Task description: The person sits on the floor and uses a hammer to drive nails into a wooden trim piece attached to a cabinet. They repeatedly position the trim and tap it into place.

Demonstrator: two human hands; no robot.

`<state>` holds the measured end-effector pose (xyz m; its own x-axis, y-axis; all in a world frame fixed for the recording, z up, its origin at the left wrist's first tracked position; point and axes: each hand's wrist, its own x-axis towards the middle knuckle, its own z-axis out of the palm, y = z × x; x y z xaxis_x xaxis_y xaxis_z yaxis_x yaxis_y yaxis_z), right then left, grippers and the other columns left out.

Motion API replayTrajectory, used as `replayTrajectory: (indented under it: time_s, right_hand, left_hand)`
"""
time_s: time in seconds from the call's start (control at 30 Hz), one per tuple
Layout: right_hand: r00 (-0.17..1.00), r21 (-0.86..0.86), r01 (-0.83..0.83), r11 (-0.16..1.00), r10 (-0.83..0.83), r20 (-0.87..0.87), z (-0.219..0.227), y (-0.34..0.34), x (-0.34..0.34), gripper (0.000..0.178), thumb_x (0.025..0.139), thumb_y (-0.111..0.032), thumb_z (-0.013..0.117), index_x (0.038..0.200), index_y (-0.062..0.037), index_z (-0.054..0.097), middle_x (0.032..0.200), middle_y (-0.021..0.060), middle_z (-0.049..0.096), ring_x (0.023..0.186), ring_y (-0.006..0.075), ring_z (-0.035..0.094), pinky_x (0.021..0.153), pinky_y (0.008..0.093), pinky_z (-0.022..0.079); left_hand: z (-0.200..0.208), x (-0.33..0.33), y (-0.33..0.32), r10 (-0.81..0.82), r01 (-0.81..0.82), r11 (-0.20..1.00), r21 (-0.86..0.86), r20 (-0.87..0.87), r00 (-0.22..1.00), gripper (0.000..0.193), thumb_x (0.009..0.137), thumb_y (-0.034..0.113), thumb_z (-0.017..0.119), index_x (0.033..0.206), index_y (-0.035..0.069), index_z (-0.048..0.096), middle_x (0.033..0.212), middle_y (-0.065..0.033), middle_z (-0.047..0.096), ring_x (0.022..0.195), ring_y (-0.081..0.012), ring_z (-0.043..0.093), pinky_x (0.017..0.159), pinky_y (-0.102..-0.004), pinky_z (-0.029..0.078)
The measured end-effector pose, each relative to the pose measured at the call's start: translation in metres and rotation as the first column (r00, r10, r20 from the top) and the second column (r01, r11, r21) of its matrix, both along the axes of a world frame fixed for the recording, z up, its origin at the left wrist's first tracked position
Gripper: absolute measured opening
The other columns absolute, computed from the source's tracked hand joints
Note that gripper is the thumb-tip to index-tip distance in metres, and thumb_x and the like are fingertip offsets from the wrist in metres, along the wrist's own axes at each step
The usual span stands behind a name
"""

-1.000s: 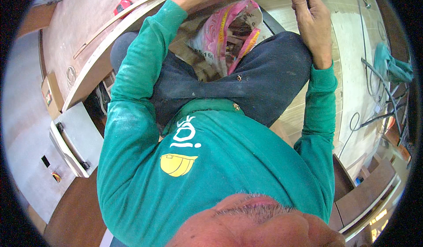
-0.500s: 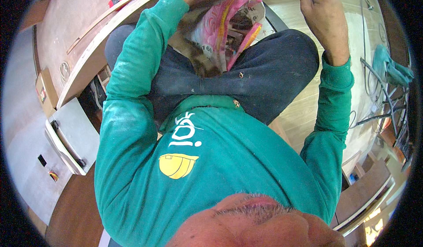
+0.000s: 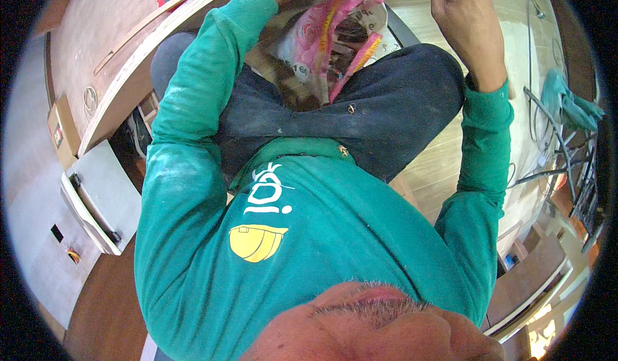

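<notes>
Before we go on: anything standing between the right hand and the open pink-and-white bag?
Nothing visible clearly blocks it. Between the right hand and the pink-and-white bag show light floor and a dark strip, whose height I cannot tell. The right knee sits below that line in the picture.

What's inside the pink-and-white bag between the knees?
Through its open mouth, the bag shows jumbled brownish pieces, too blurred to identify. Its walls and those upper pieces hide whatever lies deeper.
</notes>
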<state>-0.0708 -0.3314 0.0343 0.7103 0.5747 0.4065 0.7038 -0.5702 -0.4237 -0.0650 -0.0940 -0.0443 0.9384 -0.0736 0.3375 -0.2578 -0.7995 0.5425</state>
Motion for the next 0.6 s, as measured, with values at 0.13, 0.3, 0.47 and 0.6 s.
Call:
replayTrajectory:
  time_s: [0.13, 0.3, 0.47, 0.6]
  right_hand:
    - [0.996, 0.035, 0.073, 0.997, -0.072, -0.043, 0.011, -0.003, -0.01, 0.039, 0.098, -0.007, 0.065, 0.137, -0.005, 0.064, 0.105, 0.0261, 0.07, 0.092, 0.0381, 0.071, 0.081, 0.0409, 0.054]
    - [0.999, -0.007, 0.035, 0.999, -0.035, -0.004, -0.002, 0.003, -0.002, 0.038, 0.099, -0.007, 0.064, 0.137, -0.0032, 0.064, 0.109, 0.0271, 0.07, 0.095, 0.0393, 0.071, 0.082, 0.0402, 0.054]
    - [0.995, 0.089, 0.069, 0.994, -0.063, -0.073, -0.009, -0.006, -0.001, 0.039, 0.1, -0.007, 0.062, 0.138, -0.0028, 0.062, 0.114, 0.0264, 0.071, 0.101, 0.0363, 0.071, 0.086, 0.038, 0.054]
    - [0.976, 0.151, 0.152, 0.977, -0.124, -0.181, -0.003, -0.006, -0.008, 0.04, 0.101, -0.007, 0.062, 0.141, -0.004, 0.061, 0.113, 0.0236, 0.072, 0.098, 0.0288, 0.072, 0.086, 0.0356, 0.053]
  left_hand:
    - [0.002, 0.0, -0.004, -0.018, 0.017, 0.997, -0.074, -0.008, 1.0, 0.024, 0.09, 0.027, 0.066, 0.094, 0.005, 0.077, 0.103, -0.0161, 0.069, 0.107, -0.037, 0.06, 0.096, -0.0472, 0.047]
    - [-0.001, 0.0, 0.002, 0.002, -0.001, 0.999, -0.043, 0.009, 1.0, 0.024, 0.09, 0.026, 0.067, 0.093, 0.005, 0.077, 0.102, -0.0171, 0.069, 0.106, -0.0376, 0.06, 0.095, -0.0473, 0.047]
    - [0.004, -0.002, 0.002, -0.045, 0.046, 0.995, -0.084, 0.009, 0.999, 0.026, 0.09, 0.026, 0.068, 0.098, 0.003, 0.076, 0.103, -0.0169, 0.069, 0.105, -0.0374, 0.06, 0.095, -0.0463, 0.047]
    - [0.003, -0.015, 0.017, -0.087, 0.103, 0.99, -0.101, 0.153, 0.984, 0.026, 0.09, 0.024, 0.071, 0.104, 0.002, 0.074, 0.102, -0.0171, 0.067, 0.105, -0.0368, 0.06, 0.095, -0.0456, 0.048]
